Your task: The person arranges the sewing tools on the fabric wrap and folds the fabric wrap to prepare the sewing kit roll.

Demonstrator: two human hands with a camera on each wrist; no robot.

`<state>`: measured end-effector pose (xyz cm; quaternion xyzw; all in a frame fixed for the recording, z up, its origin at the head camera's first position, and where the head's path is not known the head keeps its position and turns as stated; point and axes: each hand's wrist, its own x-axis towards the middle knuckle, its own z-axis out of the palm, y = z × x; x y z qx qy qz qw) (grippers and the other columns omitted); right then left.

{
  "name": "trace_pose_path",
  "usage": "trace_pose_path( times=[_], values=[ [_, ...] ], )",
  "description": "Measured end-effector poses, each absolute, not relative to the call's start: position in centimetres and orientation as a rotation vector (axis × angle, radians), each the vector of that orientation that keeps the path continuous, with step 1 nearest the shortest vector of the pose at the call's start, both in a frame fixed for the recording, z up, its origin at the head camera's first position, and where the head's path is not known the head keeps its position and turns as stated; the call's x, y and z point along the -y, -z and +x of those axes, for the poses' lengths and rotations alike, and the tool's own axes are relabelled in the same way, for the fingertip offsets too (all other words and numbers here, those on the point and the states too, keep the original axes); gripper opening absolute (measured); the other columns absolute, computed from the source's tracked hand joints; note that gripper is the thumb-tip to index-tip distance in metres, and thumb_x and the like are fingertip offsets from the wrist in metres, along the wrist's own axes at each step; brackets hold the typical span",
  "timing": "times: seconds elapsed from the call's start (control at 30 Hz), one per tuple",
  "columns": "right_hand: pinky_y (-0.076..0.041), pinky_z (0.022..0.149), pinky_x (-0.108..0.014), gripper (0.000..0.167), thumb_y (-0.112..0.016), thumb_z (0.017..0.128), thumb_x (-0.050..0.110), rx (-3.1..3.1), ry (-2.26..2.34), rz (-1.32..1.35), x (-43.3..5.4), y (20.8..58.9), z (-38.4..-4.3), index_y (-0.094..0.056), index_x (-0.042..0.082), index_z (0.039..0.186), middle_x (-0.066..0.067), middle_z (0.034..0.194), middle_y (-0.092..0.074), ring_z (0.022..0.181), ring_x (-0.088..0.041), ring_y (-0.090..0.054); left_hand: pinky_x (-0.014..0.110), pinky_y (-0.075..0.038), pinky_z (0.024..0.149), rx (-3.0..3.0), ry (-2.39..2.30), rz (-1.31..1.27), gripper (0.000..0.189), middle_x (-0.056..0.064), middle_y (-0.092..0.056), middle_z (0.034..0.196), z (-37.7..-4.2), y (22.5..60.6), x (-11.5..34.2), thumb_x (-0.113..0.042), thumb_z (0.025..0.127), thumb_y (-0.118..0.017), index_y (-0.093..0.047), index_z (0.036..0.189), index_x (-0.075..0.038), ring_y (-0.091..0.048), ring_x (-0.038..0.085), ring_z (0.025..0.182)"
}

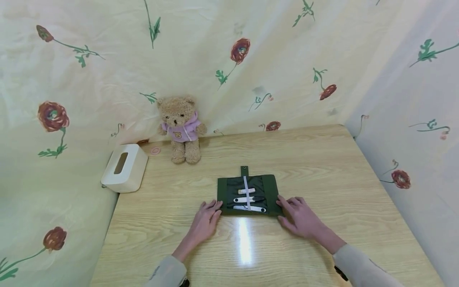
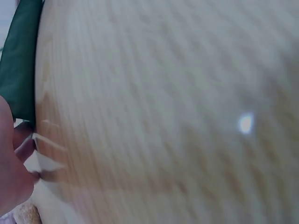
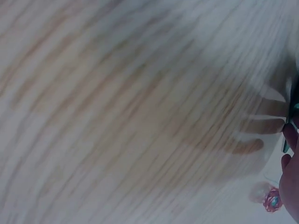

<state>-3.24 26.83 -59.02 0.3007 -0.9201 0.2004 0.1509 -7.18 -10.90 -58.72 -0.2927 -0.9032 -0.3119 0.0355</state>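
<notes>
A dark green fabric pouch lies spread on the table, a snap tab at its far edge. Under a white elastic strap sit a small pale cylinder, a white implement with a dark end and another white implement; their exact kinds are unclear. At the near left corner, my left hand holds the pouch edge with fingers and thumb. My right hand holds the right edge near its corner. Both wrist views show fingers at green fabric, mostly cut off by the frame.
A white tissue box stands at the table's left edge. A teddy bear in a lilac hoodie sits against the flowered back wall, with a small pink ring beside it. Another wall bounds the wooden table on the right.
</notes>
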Motion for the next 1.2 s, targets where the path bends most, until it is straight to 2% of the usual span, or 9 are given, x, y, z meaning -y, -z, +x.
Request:
trace_pose_path(
  times=[0.2,0.27,0.4,0.5,0.63,0.73,0.87,1.0,1.2],
  values=[
    [-0.045,0.077,-0.056,0.054,-0.077,0.086,0.025,2.593,-0.694,0.575,-25.4,58.5,-4.0,-0.061,-0.01,0.124,-0.004,0.087,-0.074,0.075,-0.027,-0.06,0.062,-0.034,0.104,2.728,0.897,-0.697,0.029,0.014,-0.072,0.107,-8.0,58.2,9.3,-0.016,0.101,-0.058,-0.07,0.121,0.002,-0.066,0.033,0.099],
    [-0.047,0.071,-0.055,0.055,-0.082,0.081,0.022,2.575,-0.725,0.457,-24.9,58.5,-4.4,-0.063,-0.011,0.122,-0.005,0.077,-0.071,0.069,-0.027,-0.06,0.061,-0.036,0.102,2.684,0.887,-0.636,0.022,0.011,-0.074,0.101,-8.3,58.1,8.6,-0.014,0.098,-0.062,-0.075,0.109,0.001,-0.065,0.029,0.086],
    [-0.048,0.062,-0.051,0.061,-0.087,0.075,0.014,2.567,-0.777,0.3,-24.0,58.9,-5.2,-0.061,-0.012,0.123,-0.007,0.072,-0.064,0.062,-0.025,-0.056,0.055,-0.045,0.09,2.586,0.818,-0.558,0.018,0.008,-0.074,0.083,-8.8,58.5,7.4,-0.01,0.091,-0.071,-0.076,0.104,0.001,-0.058,0.027,0.072],
    [-0.046,0.061,-0.047,0.064,-0.088,0.074,0.008,2.572,-0.84,0.256,-23.7,59.2,-5.5,-0.057,-0.014,0.125,-0.011,0.079,-0.062,0.064,-0.024,-0.053,0.053,-0.045,0.084,2.566,0.684,-0.536,0.034,0.009,-0.066,0.078,-9.0,59.1,6.7,-0.011,0.088,-0.075,-0.071,0.118,0.003,-0.057,0.031,0.078],
    [-0.047,0.073,-0.052,0.059,-0.088,0.074,0.007,2.557,-0.832,0.285,-23.5,59.6,-5.8,-0.058,-0.01,0.122,-0.02,0.1,-0.061,0.084,-0.035,-0.059,0.054,-0.042,0.09,2.561,0.501,-0.587,0.045,0.014,-0.059,0.103,-9.1,59.7,6.1,-0.011,0.085,-0.078,-0.065,0.127,0.001,-0.054,0.034,0.096],
    [-0.044,0.083,-0.057,0.04,-0.082,0.079,0.004,2.526,-0.701,0.452,-23.5,59.9,-5.9,-0.063,-0.003,0.113,-0.023,0.116,-0.06,0.103,-0.041,-0.058,0.051,-0.044,0.09,2.484,0.462,-0.735,0.039,0.014,-0.058,0.108,-9.2,59.9,6.1,0.0,0.081,-0.076,-0.068,0.119,0.0,-0.055,0.033,0.099],
    [-0.042,0.083,-0.057,0.019,-0.064,0.083,0.0,2.447,-0.519,0.761,-23.7,60.3,-5.8,-0.07,0.001,0.102,-0.02,0.118,-0.064,0.107,-0.04,-0.058,0.044,-0.049,0.082,2.357,0.5,-0.962,0.03,0.012,-0.064,0.096,-9.4,59.9,6.5,0.012,0.074,-0.068,-0.074,0.1,-0.001,-0.061,0.029,0.089],
    [-0.04,0.089,-0.057,0.031,-0.058,0.083,0.007,2.459,-0.5,0.897,-24.4,60.5,-5.4,-0.072,-0.003,0.109,-0.018,0.118,-0.067,0.11,-0.037,-0.06,0.04,-0.051,0.084,2.38,0.54,-1.079,0.024,0.011,-0.068,0.095,-9.7,59.6,7.3,0.007,0.079,-0.068,-0.076,0.1,-0.001,-0.064,0.027,0.089],
    [-0.041,0.098,-0.055,0.055,-0.075,0.084,0.018,2.558,-0.561,0.954,-26.1,60.5,-5.2,-0.06,-0.004,0.133,-0.021,0.131,-0.061,0.12,-0.036,-0.059,0.045,-0.045,0.099,2.549,0.591,-1.168,0.044,0.017,-0.063,0.124,-9.1,59.5,9.2,-0.022,0.09,-0.076,-0.066,0.126,0.002,-0.06,0.032,0.113]
  ],
)
